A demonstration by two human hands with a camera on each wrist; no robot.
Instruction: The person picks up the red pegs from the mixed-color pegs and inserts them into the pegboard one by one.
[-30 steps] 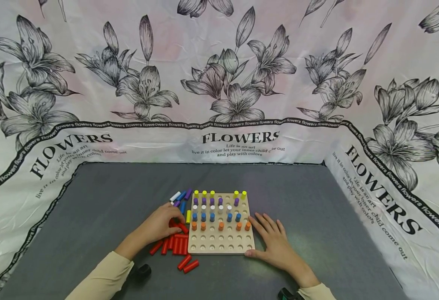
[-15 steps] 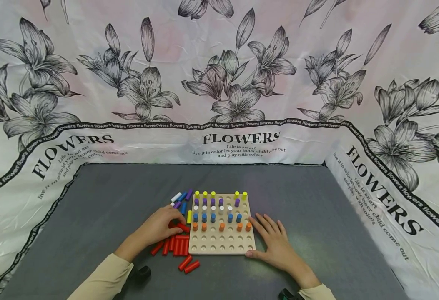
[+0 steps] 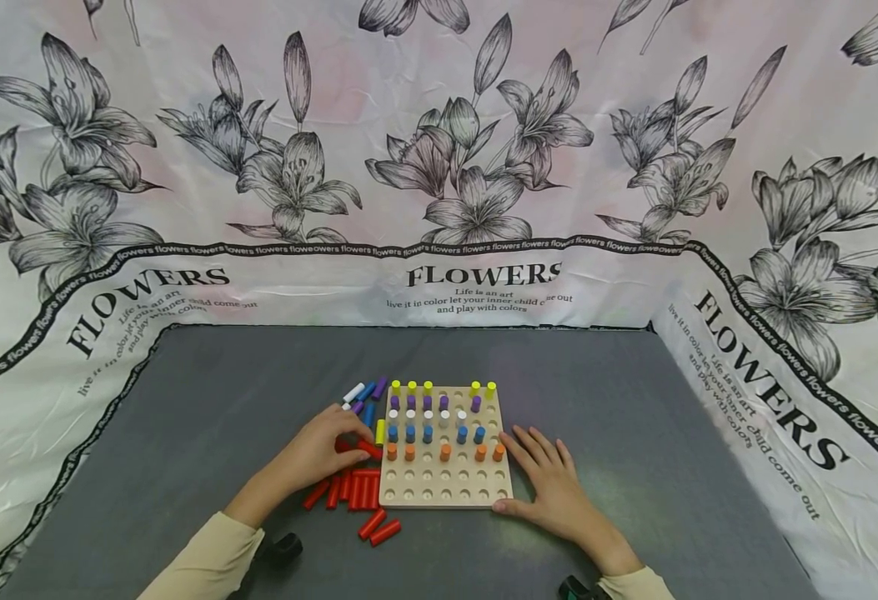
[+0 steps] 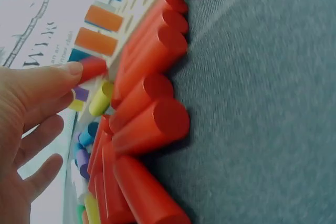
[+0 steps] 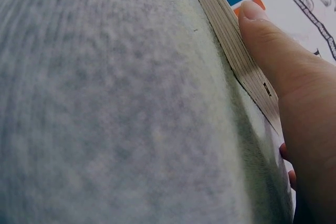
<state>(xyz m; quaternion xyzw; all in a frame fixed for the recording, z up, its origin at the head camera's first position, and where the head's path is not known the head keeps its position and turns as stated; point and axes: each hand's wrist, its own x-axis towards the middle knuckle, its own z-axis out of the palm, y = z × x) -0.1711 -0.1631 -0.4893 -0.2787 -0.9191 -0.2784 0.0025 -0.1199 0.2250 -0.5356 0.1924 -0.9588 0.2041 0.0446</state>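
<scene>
My left hand (image 3: 318,446) is just left of the pegboard, pinching a red peg (image 4: 94,70) between thumb and forefinger, its other fingers spread loosely. The wooden pegboard (image 3: 446,493) carries rows of yellow, purple, white, blue and orange pegs, with gaps in the rows and bare holes in the two nearest rows. Loose red pegs (image 3: 364,493) lie below the left hand along the board's left edge. My right hand (image 3: 551,483) rests at the board's right side with fingers extended, thumb at the near corner; the right wrist view shows the thumb against the layered wooden edge (image 5: 231,45).
Loose white, blue and purple pegs (image 3: 368,412) lie beyond the left hand, with a yellow peg (image 3: 380,432) beside the board. Two red pegs (image 3: 378,528) lie nearer the person. A dark grey cloth (image 3: 596,375) covers the table, and a flower-printed sheet (image 3: 484,287) stands behind.
My left hand, with the red peg in its fingers, has shifted slightly up and toward the board. The right hand stays in place at the board's right side.
</scene>
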